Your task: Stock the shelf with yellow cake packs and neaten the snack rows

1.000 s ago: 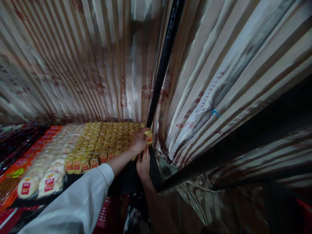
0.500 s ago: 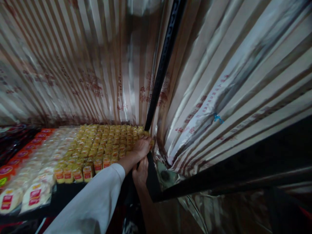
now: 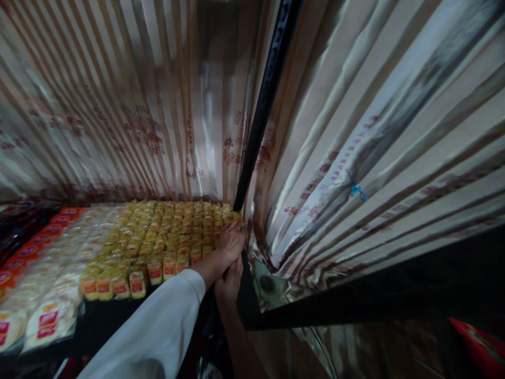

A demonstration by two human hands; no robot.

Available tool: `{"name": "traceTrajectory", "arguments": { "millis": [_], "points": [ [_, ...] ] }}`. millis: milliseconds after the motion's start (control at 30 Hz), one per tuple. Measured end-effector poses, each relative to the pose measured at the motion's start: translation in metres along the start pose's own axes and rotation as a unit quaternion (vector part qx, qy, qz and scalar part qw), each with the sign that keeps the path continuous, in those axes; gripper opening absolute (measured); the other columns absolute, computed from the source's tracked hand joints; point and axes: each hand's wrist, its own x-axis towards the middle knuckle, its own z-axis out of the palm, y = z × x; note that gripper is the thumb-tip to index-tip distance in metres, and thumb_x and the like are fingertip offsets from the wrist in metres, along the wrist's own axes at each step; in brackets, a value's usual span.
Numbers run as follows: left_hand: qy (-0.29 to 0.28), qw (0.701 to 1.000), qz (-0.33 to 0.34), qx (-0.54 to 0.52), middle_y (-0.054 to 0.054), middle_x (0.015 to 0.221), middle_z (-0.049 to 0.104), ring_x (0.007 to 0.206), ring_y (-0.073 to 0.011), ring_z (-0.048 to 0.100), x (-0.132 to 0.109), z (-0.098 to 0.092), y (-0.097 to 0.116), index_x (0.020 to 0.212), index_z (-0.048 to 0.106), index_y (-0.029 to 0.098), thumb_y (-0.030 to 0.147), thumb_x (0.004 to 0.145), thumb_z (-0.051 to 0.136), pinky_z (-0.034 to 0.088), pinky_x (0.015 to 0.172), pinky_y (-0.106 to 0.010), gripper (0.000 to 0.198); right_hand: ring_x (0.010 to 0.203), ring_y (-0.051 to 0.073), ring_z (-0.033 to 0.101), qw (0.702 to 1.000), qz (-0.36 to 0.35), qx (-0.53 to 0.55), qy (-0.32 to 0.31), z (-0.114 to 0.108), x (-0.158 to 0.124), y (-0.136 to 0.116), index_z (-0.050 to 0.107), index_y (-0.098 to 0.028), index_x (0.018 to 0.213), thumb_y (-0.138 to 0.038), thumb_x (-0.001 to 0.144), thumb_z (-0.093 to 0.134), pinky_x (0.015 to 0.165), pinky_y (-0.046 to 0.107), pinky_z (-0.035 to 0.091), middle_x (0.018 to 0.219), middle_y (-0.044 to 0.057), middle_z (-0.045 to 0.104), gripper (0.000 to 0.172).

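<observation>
Rows of small yellow wrapped packets (image 3: 165, 226) with red labels stand packed together on a black shelf (image 3: 106, 318). My left hand (image 3: 232, 243), below a white sleeve, lies over the right end of these rows with its fingers bent down. Whatever is under those fingers is hidden. Just below it, touching or nearly touching, is my right hand (image 3: 229, 283), at the shelf's right edge. Its fingertips are covered by my left hand, so its grip does not show.
Round white packaged goods (image 3: 48, 323) and orange packs (image 3: 51, 229) lie to the left. A black slotted post (image 3: 262, 113) rises behind my hands. Striped plastic sheeting (image 3: 169, 105) hangs at the back and right, tied with blue string (image 3: 358, 191). A red package (image 3: 479, 342) shows lower right.
The view has shifted slightly, so the goods sit a little further left and the red package shows more. Both hands stay at the right end of the rows.
</observation>
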Motion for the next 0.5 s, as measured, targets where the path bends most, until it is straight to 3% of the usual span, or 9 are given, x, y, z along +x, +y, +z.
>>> {"name": "traceTrajectory", "arguments": {
  "millis": [200,400,500],
  "points": [
    [0.004,1.0,0.005,0.018,-0.012,0.101,0.056,0.104,-0.0227,0.044,0.0035,0.0006,-0.0032,0.092,0.06,0.014,0.004,0.082,0.035,0.04,0.089,-0.034,0.029,0.131,0.032,0.034,1.0,-0.007,0.009,0.021,0.0043,-0.0031,0.0085,0.04,-0.046,0.131,-0.034,0.077,0.052,0.098,0.063,0.033,0.14,0.002,0.041,0.057],
    [0.011,1.0,0.006,0.005,-0.013,0.101,0.056,0.106,-0.0251,0.044,0.0053,0.0004,-0.0022,0.096,0.061,0.013,0.006,0.083,0.036,0.039,0.091,-0.038,0.029,0.132,0.032,0.032,1.0,0.015,0.006,0.003,0.0023,-0.0023,0.0056,0.04,-0.043,0.132,-0.033,0.077,0.052,0.099,0.061,0.032,0.142,0.004,0.039,0.057],
    [0.027,0.999,0.009,-0.021,-0.014,0.111,0.055,0.112,-0.0265,0.042,-0.0023,-0.0034,0.0026,0.105,0.058,0.012,0.008,0.083,0.038,0.036,0.097,-0.04,0.03,0.133,0.031,0.031,1.0,0.014,0.006,-0.003,-0.0005,0.0009,0.0048,0.034,-0.039,0.137,-0.034,0.077,0.05,0.098,0.06,0.033,0.142,0.007,0.038,0.062]
  ]
}}
